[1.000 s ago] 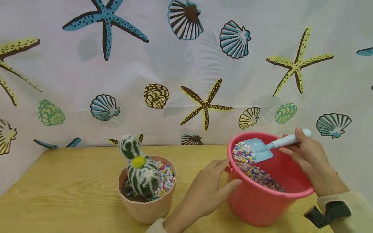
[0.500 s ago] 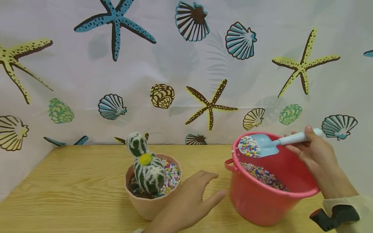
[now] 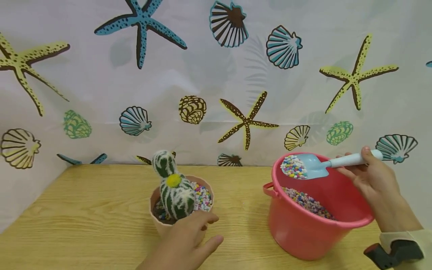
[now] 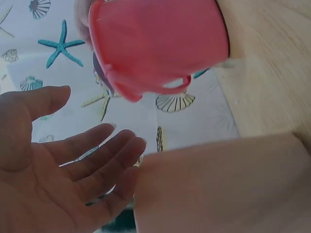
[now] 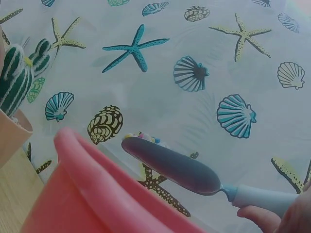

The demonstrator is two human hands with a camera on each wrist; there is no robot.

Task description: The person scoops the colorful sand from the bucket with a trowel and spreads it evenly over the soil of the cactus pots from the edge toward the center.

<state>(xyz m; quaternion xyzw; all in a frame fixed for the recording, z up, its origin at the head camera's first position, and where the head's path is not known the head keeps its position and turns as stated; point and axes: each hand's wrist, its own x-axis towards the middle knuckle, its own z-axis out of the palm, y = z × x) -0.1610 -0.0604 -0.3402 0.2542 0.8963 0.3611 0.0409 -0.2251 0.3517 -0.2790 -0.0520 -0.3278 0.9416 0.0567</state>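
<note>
My right hand (image 3: 378, 178) grips the pale handle of a light blue shovel (image 3: 316, 167) above the pink bucket (image 3: 303, 240). Colourful pebbles (image 3: 294, 167) are heaped on the shovel's blade, and more pebbles (image 3: 308, 204) lie inside the bucket. In the right wrist view the shovel (image 5: 175, 167) is level, just over the bucket's rim (image 5: 97, 165). My left hand (image 3: 183, 242) is at the near side of a peach flowerpot (image 3: 210, 189), fingers loosely extended, nothing in the palm. The pot holds a knitted-looking cactus (image 3: 177, 197) with a yellow flower, dark soil and pebbles.
Both containers stand on a light wooden table (image 3: 84, 210). Behind it hangs a pale cloth (image 3: 202, 75) printed with starfish and shells. The bucket's handle (image 3: 270, 190) sticks out on its left side.
My left hand has left the bucket's rim and moved left to the flowerpot. My right hand has raised the loaded shovel slightly. The view has shifted a little left.
</note>
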